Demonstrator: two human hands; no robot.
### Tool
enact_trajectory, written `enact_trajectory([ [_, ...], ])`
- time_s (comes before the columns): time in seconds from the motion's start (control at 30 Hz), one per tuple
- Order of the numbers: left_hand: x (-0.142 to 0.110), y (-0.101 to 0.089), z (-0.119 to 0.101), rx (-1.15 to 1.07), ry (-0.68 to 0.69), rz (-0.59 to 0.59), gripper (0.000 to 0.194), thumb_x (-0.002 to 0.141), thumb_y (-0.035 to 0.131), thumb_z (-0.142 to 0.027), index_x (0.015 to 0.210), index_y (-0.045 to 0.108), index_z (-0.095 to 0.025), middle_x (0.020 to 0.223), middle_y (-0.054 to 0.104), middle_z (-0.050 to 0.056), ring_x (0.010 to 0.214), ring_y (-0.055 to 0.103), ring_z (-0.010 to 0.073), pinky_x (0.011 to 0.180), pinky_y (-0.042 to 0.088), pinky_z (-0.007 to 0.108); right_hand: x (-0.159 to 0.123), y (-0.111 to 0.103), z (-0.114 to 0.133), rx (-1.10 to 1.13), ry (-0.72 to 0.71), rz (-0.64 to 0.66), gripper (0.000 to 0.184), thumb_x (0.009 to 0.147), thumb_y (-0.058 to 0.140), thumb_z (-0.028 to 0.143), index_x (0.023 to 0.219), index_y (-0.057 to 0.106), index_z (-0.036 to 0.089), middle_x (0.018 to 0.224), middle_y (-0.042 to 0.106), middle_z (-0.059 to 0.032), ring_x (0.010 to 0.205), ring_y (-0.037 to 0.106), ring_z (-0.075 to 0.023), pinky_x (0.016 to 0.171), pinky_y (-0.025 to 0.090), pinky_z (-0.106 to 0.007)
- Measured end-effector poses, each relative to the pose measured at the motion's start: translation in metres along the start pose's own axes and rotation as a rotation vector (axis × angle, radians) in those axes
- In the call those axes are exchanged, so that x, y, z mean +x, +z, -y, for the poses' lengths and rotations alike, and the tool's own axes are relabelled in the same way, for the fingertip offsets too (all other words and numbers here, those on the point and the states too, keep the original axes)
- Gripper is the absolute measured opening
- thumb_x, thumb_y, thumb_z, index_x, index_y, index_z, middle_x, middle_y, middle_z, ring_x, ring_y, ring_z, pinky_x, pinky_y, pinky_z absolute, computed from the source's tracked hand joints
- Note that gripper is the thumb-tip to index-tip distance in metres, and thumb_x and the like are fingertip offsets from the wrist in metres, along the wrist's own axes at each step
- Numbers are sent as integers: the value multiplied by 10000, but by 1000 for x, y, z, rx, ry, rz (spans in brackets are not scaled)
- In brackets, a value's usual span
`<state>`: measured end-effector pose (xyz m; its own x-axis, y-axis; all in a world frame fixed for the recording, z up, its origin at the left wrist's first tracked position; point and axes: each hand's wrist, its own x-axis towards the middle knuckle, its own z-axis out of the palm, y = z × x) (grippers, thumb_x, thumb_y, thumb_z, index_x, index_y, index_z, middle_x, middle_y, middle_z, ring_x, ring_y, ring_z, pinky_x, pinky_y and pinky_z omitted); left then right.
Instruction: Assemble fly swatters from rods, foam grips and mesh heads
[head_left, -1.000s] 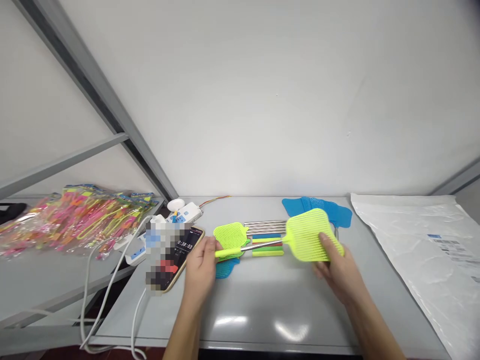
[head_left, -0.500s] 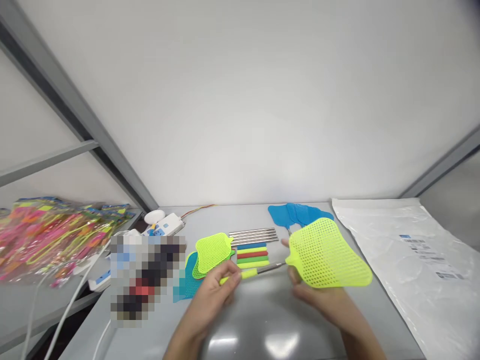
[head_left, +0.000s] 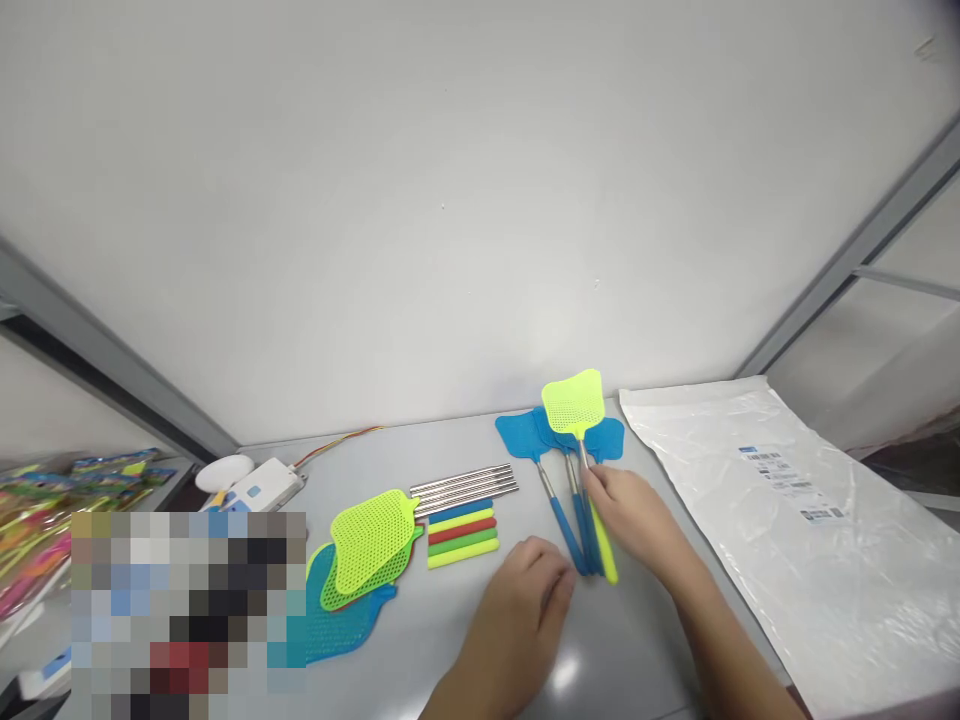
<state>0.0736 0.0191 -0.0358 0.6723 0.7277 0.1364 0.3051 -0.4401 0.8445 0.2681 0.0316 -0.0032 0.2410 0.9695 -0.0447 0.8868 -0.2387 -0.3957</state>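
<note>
My right hand [head_left: 626, 505] is closed around the metal shaft of a yellow-green fly swatter [head_left: 574, 402], whose head points to the back wall. The swatter lies over several blue fly swatters [head_left: 516, 436] with metal shafts and blue grips, fanned out at the back right of the table. My left hand [head_left: 521, 610] is by the lower ends of the blue grips, fingers curled in and nothing visible in them. Left of it lie a row of coloured grip tubes [head_left: 463, 537] and several metal rods [head_left: 465, 488].
Loose yellow-green swatter heads [head_left: 375, 535] overlap a blue head [head_left: 349, 625] on the left of the grey table [head_left: 420, 660]. A white power strip [head_left: 259, 490] and a blurred patch lie farther left, beside bagged colourful items [head_left: 127, 475]. A white plastic mailer [head_left: 750, 470] covers the right side.
The yellow-green swatter has moved right and back, from between both hands onto the blue swatters. My left hand has let go of its grip. The view has turned to the right.
</note>
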Motion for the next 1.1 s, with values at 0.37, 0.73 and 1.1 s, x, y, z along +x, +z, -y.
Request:
enact_trajectory([
  [0.37, 3, 6, 20, 245, 77, -38, 201, 965, 394, -192, 872, 572, -200, 936, 572, 66, 871, 535, 206, 793, 476, 356, 53, 16, 20, -336, -43, 67, 419, 913, 373, 326, 636, 640, 161, 652, 654, -110, 630, 617, -235, 550, 296, -288],
  [0.73, 7, 14, 17, 253, 104, 14, 180, 950, 417, -188, 876, 581, -191, 931, 592, 68, 871, 551, 203, 748, 485, 325, 53, 22, 5, -440, -129, 137, 348, 900, 392, 273, 742, 672, 142, 742, 694, -137, 750, 658, -265, 709, 362, -346],
  [1.1, -11, -11, 23, 318, 91, -120, 188, 950, 423, -218, 905, 603, -182, 936, 606, 70, 857, 558, 187, 744, 453, 297, 45, 23, 12, -496, -324, 81, 373, 970, 326, 297, 764, 609, 169, 729, 700, -115, 711, 654, -254, 717, 331, -373],
])
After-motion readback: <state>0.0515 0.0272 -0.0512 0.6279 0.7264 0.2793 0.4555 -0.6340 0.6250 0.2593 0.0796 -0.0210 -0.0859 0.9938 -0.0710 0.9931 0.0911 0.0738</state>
